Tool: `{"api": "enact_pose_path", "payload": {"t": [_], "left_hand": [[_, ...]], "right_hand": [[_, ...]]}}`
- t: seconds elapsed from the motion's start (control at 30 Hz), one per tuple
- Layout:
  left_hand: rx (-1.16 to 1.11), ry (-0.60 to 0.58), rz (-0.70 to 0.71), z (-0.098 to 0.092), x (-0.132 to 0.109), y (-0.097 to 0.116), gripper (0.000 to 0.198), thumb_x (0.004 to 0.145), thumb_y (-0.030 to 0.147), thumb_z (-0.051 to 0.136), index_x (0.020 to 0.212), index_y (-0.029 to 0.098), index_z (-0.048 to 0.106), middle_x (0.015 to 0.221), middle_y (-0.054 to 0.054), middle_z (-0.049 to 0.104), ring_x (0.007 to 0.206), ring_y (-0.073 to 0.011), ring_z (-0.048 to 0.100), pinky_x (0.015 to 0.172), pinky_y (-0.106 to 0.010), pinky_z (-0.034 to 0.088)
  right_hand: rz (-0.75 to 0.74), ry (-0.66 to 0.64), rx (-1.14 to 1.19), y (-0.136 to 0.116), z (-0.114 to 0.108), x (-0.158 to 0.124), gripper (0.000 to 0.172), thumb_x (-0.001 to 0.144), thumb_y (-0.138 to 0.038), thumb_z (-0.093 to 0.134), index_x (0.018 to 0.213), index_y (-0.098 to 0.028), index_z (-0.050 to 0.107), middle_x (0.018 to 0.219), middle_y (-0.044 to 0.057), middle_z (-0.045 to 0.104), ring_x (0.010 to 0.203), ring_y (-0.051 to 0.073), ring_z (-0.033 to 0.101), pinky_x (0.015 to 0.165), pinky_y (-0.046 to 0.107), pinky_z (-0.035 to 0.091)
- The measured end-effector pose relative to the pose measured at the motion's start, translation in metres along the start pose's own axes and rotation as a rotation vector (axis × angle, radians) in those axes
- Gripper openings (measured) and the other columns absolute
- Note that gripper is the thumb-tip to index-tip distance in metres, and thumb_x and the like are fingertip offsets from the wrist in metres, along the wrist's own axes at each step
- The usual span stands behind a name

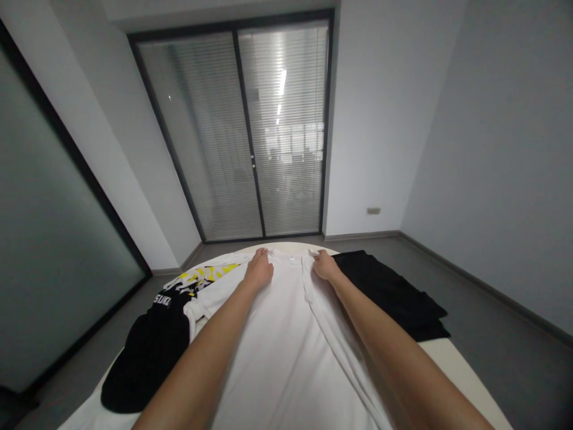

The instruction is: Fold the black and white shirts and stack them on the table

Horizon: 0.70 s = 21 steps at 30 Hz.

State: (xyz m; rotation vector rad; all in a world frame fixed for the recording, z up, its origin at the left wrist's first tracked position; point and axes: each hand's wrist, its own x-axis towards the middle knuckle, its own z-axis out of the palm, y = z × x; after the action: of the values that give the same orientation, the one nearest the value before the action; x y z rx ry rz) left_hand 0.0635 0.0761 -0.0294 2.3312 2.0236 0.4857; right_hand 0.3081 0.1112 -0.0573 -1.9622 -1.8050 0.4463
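Straight ahead, a dark-framed glass door (248, 128) stood with blinds (286, 197) lowered across it! Low on the pale wall (380, 119) sat a small plate (373, 211), perhaps a socket. Out right, black clothes (394, 292) lay on the table (450, 358); over left, a black garment (150, 352) with yellow and white patches!

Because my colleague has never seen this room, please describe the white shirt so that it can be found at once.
In front of the glass door stands a pale table. Over its middle is the white shirt, its far end held by the left hand and right hand. Unlike the patterned garment on its left and the black cloth on its right, it is plain white.
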Motion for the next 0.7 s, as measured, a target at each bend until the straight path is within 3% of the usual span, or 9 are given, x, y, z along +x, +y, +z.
{"api": "enact_pose_path", "payload": {"t": [0.13, 0.2, 0.3, 0.4, 0.5, 0.7], "left_hand": [[0.063, -0.063, 0.058, 0.013, -0.018, 0.005, 0.069, 0.085, 0.019, 0.058, 0.149, 0.011, 0.033, 0.161, -0.021, 0.024, 0.148, -0.0337, 0.027, 0.119, -0.049, 0.022], [0.086, -0.052, 0.114, 0.013, -0.030, 0.011, 0.063, 0.087, 0.014, 0.054, 0.147, 0.013, 0.037, 0.163, -0.019, 0.022, 0.148, -0.0336, 0.025, 0.120, -0.052, 0.017], [0.093, -0.031, 0.203, 0.007, -0.051, 0.027, 0.047, 0.091, 0.011, 0.045, 0.138, 0.013, 0.048, 0.154, -0.019, 0.038, 0.139, -0.0319, 0.040, 0.114, -0.050, 0.029], [0.069, -0.055, 0.325, 0.001, -0.082, 0.051, 0.033, 0.094, 0.014, 0.043, 0.122, 0.016, 0.061, 0.126, -0.015, 0.061, 0.116, -0.0279, 0.058, 0.100, -0.044, 0.044], [0.028, -0.098, 0.496, -0.002, -0.123, 0.077, 0.025, 0.096, 0.019, 0.047, 0.114, 0.023, 0.064, 0.113, -0.006, 0.065, 0.108, -0.0223, 0.061, 0.095, -0.036, 0.047], [-0.061, -0.115, 0.945, 0.001, -0.194, 0.112, 0.029, 0.100, 0.023, 0.048, 0.127, 0.028, 0.057, 0.126, -0.002, 0.063, 0.107, -0.0192, 0.062, 0.089, -0.031, 0.050]], "right_hand": [[-0.146, -0.094, 0.038, 0.003, 0.016, -0.008, 0.083, 0.081, -0.007, 0.054, 0.155, 0.001, 0.017, 0.125, 0.023, 0.066, 0.116, 0.026, 0.064, 0.099, 0.031, 0.045], [-0.234, -0.118, 0.061, 0.004, 0.020, -0.015, 0.085, 0.082, -0.007, 0.053, 0.157, -0.002, 0.012, 0.134, 0.021, 0.062, 0.122, 0.024, 0.060, 0.104, 0.031, 0.042], [-0.343, -0.117, 0.091, 0.005, 0.018, -0.026, 0.068, 0.084, -0.007, 0.052, 0.150, -0.007, 0.036, 0.143, 0.018, 0.055, 0.130, 0.022, 0.053, 0.110, 0.031, 0.037], [-0.396, -0.119, 0.112, 0.007, 0.008, -0.040, 0.042, 0.084, -0.006, 0.052, 0.124, -0.010, 0.062, 0.128, 0.015, 0.065, 0.114, 0.021, 0.062, 0.102, 0.031, 0.044], [-0.426, -0.139, 0.130, 0.012, -0.008, -0.058, 0.027, 0.085, -0.009, 0.053, 0.107, -0.013, 0.069, 0.108, 0.011, 0.073, 0.091, 0.018, 0.067, 0.088, 0.028, 0.049], [-0.445, -0.309, 0.188, 0.031, -0.039, -0.105, 0.020, 0.089, -0.019, 0.054, 0.102, -0.015, 0.069, 0.089, 0.006, 0.073, 0.064, 0.014, 0.065, 0.060, 0.023, 0.049]]}}
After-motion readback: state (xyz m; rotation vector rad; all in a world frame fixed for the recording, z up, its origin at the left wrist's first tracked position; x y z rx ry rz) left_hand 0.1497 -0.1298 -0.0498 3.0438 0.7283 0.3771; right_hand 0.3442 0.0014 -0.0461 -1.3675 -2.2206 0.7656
